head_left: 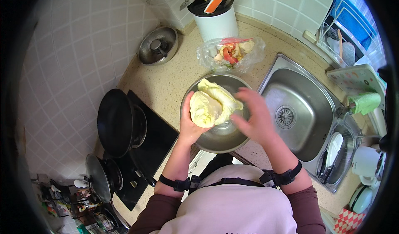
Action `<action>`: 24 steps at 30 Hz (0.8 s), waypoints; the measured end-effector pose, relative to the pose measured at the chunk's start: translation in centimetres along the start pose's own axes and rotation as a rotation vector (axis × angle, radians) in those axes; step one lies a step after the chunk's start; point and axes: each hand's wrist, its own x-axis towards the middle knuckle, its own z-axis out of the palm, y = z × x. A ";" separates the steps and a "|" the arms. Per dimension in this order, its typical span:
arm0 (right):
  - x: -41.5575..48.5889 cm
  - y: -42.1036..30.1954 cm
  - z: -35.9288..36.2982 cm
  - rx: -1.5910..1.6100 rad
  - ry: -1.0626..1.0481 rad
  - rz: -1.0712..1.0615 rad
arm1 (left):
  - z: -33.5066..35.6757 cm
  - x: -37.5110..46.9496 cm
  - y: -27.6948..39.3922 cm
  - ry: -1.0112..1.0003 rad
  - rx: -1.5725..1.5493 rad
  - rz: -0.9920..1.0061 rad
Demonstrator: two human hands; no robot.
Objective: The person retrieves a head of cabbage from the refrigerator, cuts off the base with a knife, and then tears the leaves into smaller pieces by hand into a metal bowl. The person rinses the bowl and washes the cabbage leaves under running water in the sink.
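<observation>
My left hand (188, 128) grips a pale yellow-green head of cabbage (203, 109), thumb and fingers around its left side and underside. A curled cabbage leaf (222, 97) leans against the head's right side, its far end pointing away from me. Both are above a wide stainless steel bowl (219, 142). Motion blurs my right hand (257, 117), which is just right of the leaf with thumb and fingers apart. Nothing shows between those fingers. Whether a fingertip touches the leaf is unclear.
Beyond the bowl sits a clear plastic bag (205, 57) of peelings. A steel sink (299, 87) lies to the right, with knives (327, 162) in its side basin. On the left, a black wok (113, 123) stands on the cooktop (159, 134). A utensil holder (216, 26) is behind.
</observation>
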 end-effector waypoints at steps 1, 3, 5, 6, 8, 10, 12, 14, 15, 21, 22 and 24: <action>0.4 -1.4 -0.2 -0.178 -0.099 -0.164 | 0.0 -0.1 0.1 -0.051 0.021 -0.014; 0.9 -1.7 1.1 -0.326 -0.108 -0.201 | -0.1 0.0 -0.4 -0.072 -0.050 -0.008; 1.0 -1.0 1.8 -0.272 -0.115 -0.146 | -0.3 0.0 -0.2 -0.115 -0.131 0.030; 0.9 -0.3 2.0 -0.146 -0.121 -0.070 | -0.4 0.1 0.0 -0.137 -0.127 0.027; 0.4 1.4 2.5 -0.039 -0.056 -0.006 | -0.6 0.0 0.9 -0.182 -0.112 0.016; 0.8 0.5 1.7 0.034 -0.234 0.216 | -1.0 0.0 0.9 -0.181 -0.030 -0.018; 0.9 0.6 1.8 0.008 -0.292 0.348 | -1.2 0.0 0.7 -0.187 -0.037 -0.026; 0.5 2.6 2.9 0.060 -0.140 0.291 | -1.3 0.1 0.1 -0.202 -0.134 -0.001; 0.6 3.0 3.2 0.089 -0.068 0.261 | -1.5 0.0 -0.4 -0.204 -0.078 -0.032; 2.5 1.6 1.7 -0.297 -0.587 0.469 | -1.4 0.5 0.0 -0.328 0.408 0.134; 2.9 1.8 1.5 -0.304 -0.574 0.443 | -1.0 0.5 0.6 -0.334 0.441 0.163; 3.3 2.2 1.2 -0.318 -0.548 0.392 | -0.2 0.4 1.5 -0.347 0.506 0.223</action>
